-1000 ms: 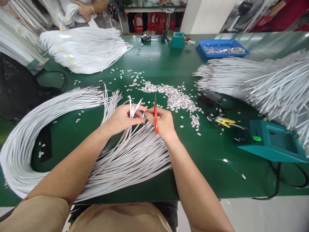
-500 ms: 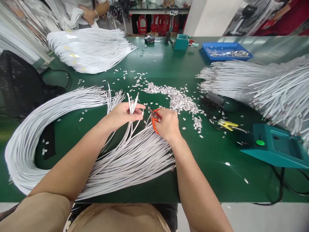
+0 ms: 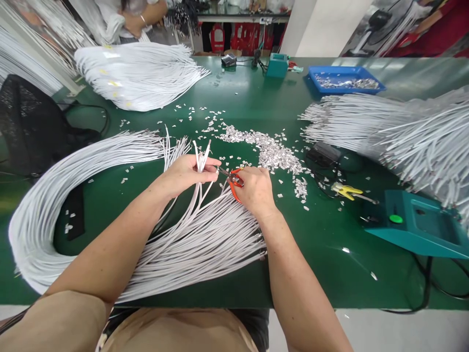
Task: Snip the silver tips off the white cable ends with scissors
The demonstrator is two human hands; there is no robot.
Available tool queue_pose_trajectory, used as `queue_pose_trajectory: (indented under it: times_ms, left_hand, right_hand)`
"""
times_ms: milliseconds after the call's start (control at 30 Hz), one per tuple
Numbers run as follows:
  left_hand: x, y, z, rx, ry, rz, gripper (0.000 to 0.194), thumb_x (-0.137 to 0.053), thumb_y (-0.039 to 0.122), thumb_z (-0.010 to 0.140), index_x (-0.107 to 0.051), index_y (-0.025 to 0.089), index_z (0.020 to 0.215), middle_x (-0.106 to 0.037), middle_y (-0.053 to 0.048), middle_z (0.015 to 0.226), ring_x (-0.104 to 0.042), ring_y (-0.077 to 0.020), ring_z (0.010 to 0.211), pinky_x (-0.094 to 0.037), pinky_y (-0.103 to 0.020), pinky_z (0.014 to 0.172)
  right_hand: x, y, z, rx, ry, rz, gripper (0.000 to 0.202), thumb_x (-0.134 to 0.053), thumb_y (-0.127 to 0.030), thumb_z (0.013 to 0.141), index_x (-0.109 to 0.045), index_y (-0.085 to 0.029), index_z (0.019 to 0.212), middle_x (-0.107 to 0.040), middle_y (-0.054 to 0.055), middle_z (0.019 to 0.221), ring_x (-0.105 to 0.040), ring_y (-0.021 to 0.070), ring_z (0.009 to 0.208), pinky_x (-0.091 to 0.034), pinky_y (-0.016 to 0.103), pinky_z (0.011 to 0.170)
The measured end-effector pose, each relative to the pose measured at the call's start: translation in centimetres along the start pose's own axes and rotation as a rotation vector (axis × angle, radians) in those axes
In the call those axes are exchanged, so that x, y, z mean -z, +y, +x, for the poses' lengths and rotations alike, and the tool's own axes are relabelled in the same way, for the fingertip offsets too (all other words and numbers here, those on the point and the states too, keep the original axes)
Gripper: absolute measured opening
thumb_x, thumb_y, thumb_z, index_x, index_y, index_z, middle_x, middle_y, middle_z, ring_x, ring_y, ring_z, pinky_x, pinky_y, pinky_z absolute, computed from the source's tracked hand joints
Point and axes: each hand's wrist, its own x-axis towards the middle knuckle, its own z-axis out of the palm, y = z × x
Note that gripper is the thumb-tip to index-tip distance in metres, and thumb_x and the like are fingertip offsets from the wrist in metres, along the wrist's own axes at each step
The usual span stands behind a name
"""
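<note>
Several white cables (image 3: 200, 159) stand up between the closed fingers of my left hand (image 3: 186, 172). My right hand (image 3: 256, 188) is wrapped round orange-handled pliers (image 3: 234, 182). The tips of the pliers reach to my left fingertips, by the end of one cable; whether they grip it is too small to tell. Below both hands a large fan of white cables (image 3: 198, 249) lies on the green table, its loop (image 3: 32, 220) curving round to the left. Small silvery-white pieces (image 3: 271, 149) lie in a heap just beyond my right hand.
At right are a teal device (image 3: 421, 220) with a green button, yellow-handled pliers (image 3: 346, 189) and cable bundles (image 3: 351, 117). Further back sit a blue tray (image 3: 346, 88), a smaller teal device (image 3: 277, 66) and another cable bundle (image 3: 135, 73). A black bag (image 3: 32, 122) stands left. Other people are behind the table.
The pliers have shifted slightly in my right hand, and their tips now meet my left fingertips. My left hand keeps its hold on the cables. The view has moved a little.
</note>
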Motion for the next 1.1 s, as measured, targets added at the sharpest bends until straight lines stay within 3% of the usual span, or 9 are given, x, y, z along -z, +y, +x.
queue_pose_trajectory:
  times_ms: [233, 333, 533, 667, 767, 833, 1000, 1100]
  left_hand:
    - [0.0, 0.0, 0.0, 0.006, -0.015, -0.045, 0.048, -0.085, 0.033, 0.063, -0.074, 0.023, 0.108, -0.072, -0.003, 0.093, -0.067, -0.0178, 0.087, -0.049, -0.040, 0.097]
    - [0.0, 0.0, 0.0, 0.000, -0.043, -0.082, 0.050, -0.085, 0.033, 0.064, -0.072, 0.023, 0.111, -0.072, -0.003, 0.092, -0.067, -0.0181, 0.088, -0.048, -0.040, 0.098]
    - [0.1, -0.1, 0.1, -0.014, -0.042, -0.045, 0.051, -0.083, 0.037, 0.066, -0.070, 0.024, 0.114, -0.071, -0.003, 0.092, -0.067, -0.0177, 0.083, -0.053, -0.036, 0.084]
    - [-0.1, 0.1, -0.1, -0.016, -0.035, -0.030, 0.050, -0.080, 0.038, 0.069, -0.069, 0.024, 0.115, -0.068, -0.003, 0.090, -0.069, -0.0181, 0.080, -0.054, -0.033, 0.075]
    - [-0.2, 0.3, -0.2, -0.028, -0.016, 0.020, 0.052, -0.080, 0.039, 0.068, -0.069, 0.023, 0.117, -0.068, -0.002, 0.085, -0.068, -0.0180, 0.079, -0.054, -0.035, 0.079]
    - [-0.3, 0.4, -0.2, -0.042, 0.007, 0.065, 0.052, -0.080, 0.039, 0.067, -0.070, 0.022, 0.116, -0.068, -0.002, 0.084, -0.067, -0.0173, 0.079, -0.053, -0.036, 0.083]
    - [-0.3, 0.8, -0.4, -0.049, 0.044, 0.128, 0.052, -0.082, 0.041, 0.065, -0.072, 0.021, 0.112, -0.069, -0.002, 0.084, -0.064, -0.0164, 0.076, -0.052, -0.038, 0.085]
    - [-0.2, 1.1, -0.6, -0.055, 0.048, 0.173, 0.050, -0.081, 0.041, 0.065, -0.073, 0.023, 0.111, -0.070, -0.002, 0.084, -0.064, -0.0166, 0.077, -0.051, -0.037, 0.086]
  right_hand:
    - [0.2, 0.3, 0.0, 0.026, 0.021, -0.093, 0.031, -0.059, -0.019, 0.085, -0.056, -0.017, 0.055, -0.058, 0.000, 0.058, -0.044, 0.0121, 0.057, -0.031, 0.031, 0.072]
    - [0.3, 0.4, 0.1, 0.002, 0.036, -0.036, 0.035, -0.062, -0.022, 0.085, -0.052, -0.017, 0.052, -0.055, 0.000, 0.054, -0.044, 0.0117, 0.054, -0.032, 0.031, 0.071]
    - [1.4, -0.7, 0.3, -0.125, 0.288, 0.303, 0.036, -0.061, -0.038, 0.089, -0.056, -0.019, 0.058, -0.061, 0.001, 0.065, -0.056, 0.0143, 0.067, -0.038, 0.032, 0.076]
    - [3.1, -1.9, 0.0, -0.153, 0.358, 0.342, 0.029, -0.060, -0.045, 0.088, -0.064, -0.020, 0.073, -0.062, 0.002, 0.075, -0.056, 0.0173, 0.077, -0.039, 0.035, 0.081]
    - [3.9, -2.2, -0.2, -0.197, 0.399, 0.317, 0.030, -0.058, -0.043, 0.089, -0.063, -0.020, 0.070, -0.060, 0.002, 0.072, -0.053, 0.0173, 0.074, -0.038, 0.036, 0.081]
    - [3.8, -2.2, -0.2, -0.194, 0.367, 0.302, 0.033, -0.057, -0.041, 0.089, -0.059, -0.020, 0.064, -0.057, 0.002, 0.068, -0.052, 0.0161, 0.070, -0.038, 0.035, 0.079]
    - [2.1, -2.1, -0.1, -0.098, 0.057, 0.236, 0.028, -0.062, -0.036, 0.084, -0.059, -0.018, 0.063, -0.057, 0.001, 0.066, -0.049, 0.0146, 0.067, -0.034, 0.031, 0.069]
    - [1.1, -1.8, -0.2, -0.087, 0.008, 0.090, 0.023, -0.059, -0.030, 0.085, -0.060, -0.017, 0.065, -0.059, 0.003, 0.070, -0.050, 0.0160, 0.071, -0.032, 0.031, 0.068]
